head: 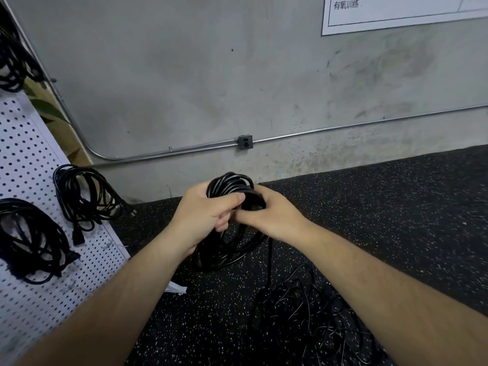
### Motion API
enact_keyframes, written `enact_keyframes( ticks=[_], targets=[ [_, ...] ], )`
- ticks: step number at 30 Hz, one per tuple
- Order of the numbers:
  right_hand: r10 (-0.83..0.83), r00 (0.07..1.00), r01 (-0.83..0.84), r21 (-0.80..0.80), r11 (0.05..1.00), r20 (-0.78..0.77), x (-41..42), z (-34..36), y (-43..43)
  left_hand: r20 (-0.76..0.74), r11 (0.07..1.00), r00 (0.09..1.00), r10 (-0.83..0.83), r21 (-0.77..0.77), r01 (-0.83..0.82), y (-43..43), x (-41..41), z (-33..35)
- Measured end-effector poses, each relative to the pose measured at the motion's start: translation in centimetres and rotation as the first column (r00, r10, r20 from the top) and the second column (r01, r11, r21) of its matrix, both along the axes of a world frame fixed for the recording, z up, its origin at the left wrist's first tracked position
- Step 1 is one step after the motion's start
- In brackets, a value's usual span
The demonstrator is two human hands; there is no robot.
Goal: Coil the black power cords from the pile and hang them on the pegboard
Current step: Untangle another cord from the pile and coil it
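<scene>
A coiled black power cord [232, 220] is gripped by the left hand [203, 215], fingers curled tight around its loops, and pinched by the right hand [274, 215] above the cord pile [317, 318], near the pegboard [31, 154].

The coiled cord [232, 184] has a smooth black plastic sheath, glossy enough to carry pale streaks of light; the cords in the pile [311, 313] show the same sheen in thin lines; the floor [396, 207] looks like matt black rubber, grainy and flecked with white; the wall [184, 75] is bare grey concrete, rough and stained; the conduit [343, 126] along it is dull silvery metal; the pegboard [26, 154] is smooth, white and perforated; the sheet [396, 17] above is white paper.
</scene>
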State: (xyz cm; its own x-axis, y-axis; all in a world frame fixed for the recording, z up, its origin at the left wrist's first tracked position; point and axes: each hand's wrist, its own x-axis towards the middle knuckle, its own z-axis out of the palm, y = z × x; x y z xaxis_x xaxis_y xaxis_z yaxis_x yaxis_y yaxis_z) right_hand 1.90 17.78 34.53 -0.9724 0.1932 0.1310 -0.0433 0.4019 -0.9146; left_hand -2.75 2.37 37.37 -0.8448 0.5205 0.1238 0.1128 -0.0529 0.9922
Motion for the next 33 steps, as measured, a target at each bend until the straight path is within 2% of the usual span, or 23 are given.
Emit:
enact_keyframes(
  ticks=[2,5,9,11,13,14,17,19,21,24,25,26,27,28,29,30,31,33],
  targets=[
    [-0.041,0.998,0.038,-0.061,0.997,-0.046,-0.6,-0.4,-0.3,0.000,0.996,0.999,0.042,0.077,-0.042,0.5,0.2,0.1],
    [-0.023,0.998,0.011,-0.209,0.978,-0.053,-0.9,-1.1,-1.1,0.065,0.979,0.994,0.092,0.175,-0.102,1.0,0.1,0.2],
    [-0.175,0.985,0.166,-0.289,0.943,-0.005,-1.1,-2.2,-3.4,0.113,0.975,0.990,0.082,0.198,-0.104,1.6,0.1,0.4],
    [-0.254,0.967,0.251,-0.178,0.952,0.003,-1.2,-2.1,-3.5,0.133,0.974,0.989,0.070,0.205,-0.096,1.6,-0.2,0.3],
    [-0.317,0.948,0.319,0.064,0.946,-0.038,-1.1,-1.6,-2.7,0.122,0.987,0.991,0.060,0.139,-0.077,1.1,-0.8,0.4],
    [-0.331,0.942,0.336,0.189,0.923,-0.061,-1.1,-1.2,-2.2,0.096,0.995,0.993,0.076,0.054,-0.081,0.8,-1.0,0.6],
    [-0.304,0.949,0.309,0.456,0.835,-0.086,-0.8,-0.1,-1.4,-0.017,0.945,0.971,0.239,-0.227,-0.236,0.0,-1.9,0.3],
    [-0.238,0.971,0.218,0.529,0.820,-0.032,-0.4,0.1,-2.0,-0.269,0.823,0.906,0.328,-0.389,-0.414,-0.6,-2.7,-0.3],
    [-0.159,0.987,0.127,0.570,0.812,0.007,-0.2,-0.3,-2.9,-0.557,0.684,0.796,0.236,-0.487,-0.543,-1.2,-3.4,-1.1],
    [-0.114,0.993,0.068,0.590,0.805,0.040,-0.2,-0.8,-3.1,-0.706,0.632,0.706,0.056,-0.522,-0.573,-1.4,-4.0,-1.6],
    [-0.107,0.992,0.057,0.551,0.833,0.059,-0.2,-0.8,-2.8,-0.722,0.636,0.691,0.032,-0.519,-0.571,-1.6,-4.3,-1.7],
    [-0.080,0.993,0.038,0.426,0.904,0.081,-0.2,-0.8,-2.2,-0.724,0.650,0.689,0.030,-0.509,-0.564,-1.8,-4.6,-1.8],
    [-0.020,0.992,-0.003,0.187,0.982,0.121,0.0,-0.7,-1.8,-0.711,0.673,0.701,0.053,-0.493,-0.551,-2.1,-4.9,-2.0],
    [0.076,0.986,-0.058,-0.123,0.991,0.148,0.2,-0.6,-1.5,-0.671,0.707,0.735,0.097,-0.474,-0.525,-2.4,-5.4,-2.1],
    [0.188,0.970,-0.115,-0.388,0.914,0.154,0.5,-0.4,-1.4,-0.604,0.755,0.784,0.142,-0.446,-0.480,-2.7,-5.9,-2.2],
    [0.293,0.944,-0.168,-0.549,0.819,0.150,0.8,-0.3,-1.5,-0.525,0.804,0.832,0.178,-0.410,-0.431,-3.0,-6.5,-2.3],
    [0.384,0.910,-0.218,-0.609,0.763,0.156,1.1,-0.2,-1.8,-0.470,0.838,0.859,0.203,-0.370,-0.400,-3.4,-7.0,-2.6],
    [0.496,0.843,-0.308,-0.570,0.762,0.208,1.6,-0.2,-2.9,-0.529,0.857,0.833,0.162,-0.343,-0.385,-4.5,-8.0,-3.1]
  ],
)
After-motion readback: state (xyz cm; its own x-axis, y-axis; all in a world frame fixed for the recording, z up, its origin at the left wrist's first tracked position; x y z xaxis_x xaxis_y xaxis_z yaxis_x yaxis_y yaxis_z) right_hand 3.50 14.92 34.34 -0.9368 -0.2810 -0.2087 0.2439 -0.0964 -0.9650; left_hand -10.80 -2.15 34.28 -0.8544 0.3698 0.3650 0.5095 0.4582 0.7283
